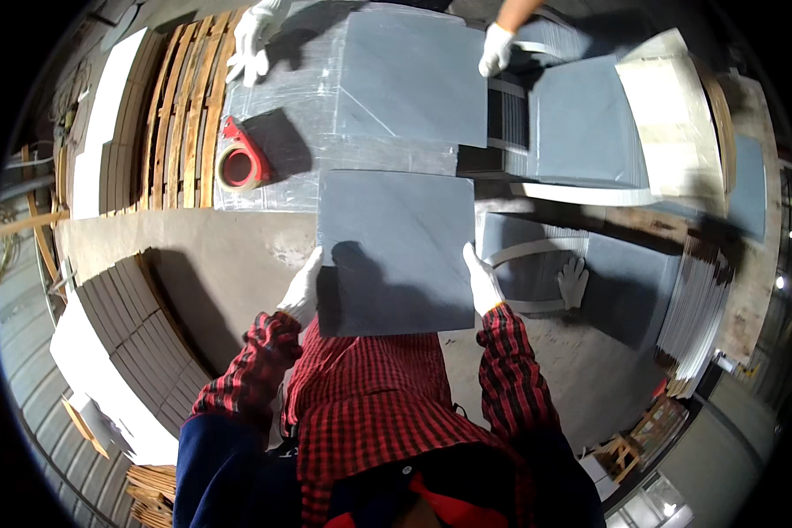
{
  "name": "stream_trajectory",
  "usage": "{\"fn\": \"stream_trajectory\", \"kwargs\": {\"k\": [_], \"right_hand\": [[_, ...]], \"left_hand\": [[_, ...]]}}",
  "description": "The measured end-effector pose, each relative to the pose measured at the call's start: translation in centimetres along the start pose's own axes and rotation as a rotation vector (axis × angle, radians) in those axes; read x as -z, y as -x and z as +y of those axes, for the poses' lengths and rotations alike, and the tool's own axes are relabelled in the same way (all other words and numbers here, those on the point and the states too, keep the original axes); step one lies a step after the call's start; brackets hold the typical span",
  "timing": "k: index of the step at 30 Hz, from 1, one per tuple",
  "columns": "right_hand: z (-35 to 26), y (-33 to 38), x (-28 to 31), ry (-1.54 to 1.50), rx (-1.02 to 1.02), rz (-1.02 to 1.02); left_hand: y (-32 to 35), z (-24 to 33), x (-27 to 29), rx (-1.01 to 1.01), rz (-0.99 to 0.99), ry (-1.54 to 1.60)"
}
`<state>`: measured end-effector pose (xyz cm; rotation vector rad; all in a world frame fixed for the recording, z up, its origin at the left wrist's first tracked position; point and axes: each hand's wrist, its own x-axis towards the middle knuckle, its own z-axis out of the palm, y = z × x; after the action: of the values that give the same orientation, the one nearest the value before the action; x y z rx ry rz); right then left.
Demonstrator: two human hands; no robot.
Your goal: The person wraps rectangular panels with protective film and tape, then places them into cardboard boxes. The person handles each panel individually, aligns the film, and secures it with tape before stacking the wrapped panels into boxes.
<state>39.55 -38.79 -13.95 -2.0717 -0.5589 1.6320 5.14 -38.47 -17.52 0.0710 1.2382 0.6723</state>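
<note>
Between my hands is a large square grey tile point(396, 251), held up in front of my checked apron. My left hand point(303, 286), in a white glove, grips its left edge. Its right edge is gripped by my right hand point(482, 280), gloved too. Part of each hand's fingers is hidden behind the tile. Just beyond it, another grey tile point(414, 79) lies on the plastic-wrapped table top point(268, 198). A co-worker's gloved hand point(497, 50) touches that tile's right edge; the co-worker's other hand point(251, 44) is at the far left.
A red tape dispenser point(243, 165) stands left on the wrapped top, beside a slatted wooden pallet point(189, 114). Strapped grey tiles point(581, 123) are stacked on the right. A loose white glove point(573, 283) lies on a lower stack point(625, 282). White boxes point(128, 361) stand near left.
</note>
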Motion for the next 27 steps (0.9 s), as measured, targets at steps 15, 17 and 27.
{"fn": "stream_trajectory", "kwargs": {"k": [15,17,27], "right_hand": [[8.0,-4.4,14.2,0.120,0.014,0.417],[11.0,-4.8,20.7,0.429,-0.012,0.679],[17.6,-10.0,31.5,-0.014,0.386,0.655]], "left_hand": [[0.9,-5.8,3.5,0.108,0.231,-0.038],[2.9,-4.5,-0.6,0.092,0.239,-0.068],[4.9,-2.7,-1.8,0.112,0.438,-0.174]]}}
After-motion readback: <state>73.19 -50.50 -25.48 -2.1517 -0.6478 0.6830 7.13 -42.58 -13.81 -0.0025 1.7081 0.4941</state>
